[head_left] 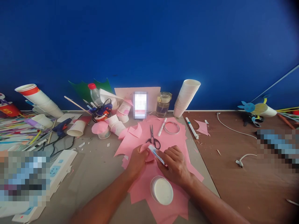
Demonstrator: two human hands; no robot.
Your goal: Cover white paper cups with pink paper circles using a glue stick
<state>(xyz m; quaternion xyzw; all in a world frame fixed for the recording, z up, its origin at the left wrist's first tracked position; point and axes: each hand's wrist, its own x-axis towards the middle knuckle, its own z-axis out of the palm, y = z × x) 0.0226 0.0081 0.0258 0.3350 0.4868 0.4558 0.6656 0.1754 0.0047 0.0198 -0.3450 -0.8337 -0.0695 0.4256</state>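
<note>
My left hand (137, 161) is closed on a small pink paper piece (146, 153), held just above the pink paper sheets (168, 146) spread on the table. My right hand (174, 166) grips a white and blue glue stick (156, 154), whose tip touches that pink piece. An upturned white paper cup (161, 190) stands on the pink paper right below my hands. Black-handled scissors (153, 138) lie just beyond my fingers.
A white marker (162, 126), a tape ring (171, 127) and a pen (192, 128) lie behind the scissors. A tall cup stack (187, 97), a glass jar (163, 104) and a phone (140, 105) stand at the blue wall. Cups, a glue gun (62, 127) and a power strip (57, 169) crowd the left.
</note>
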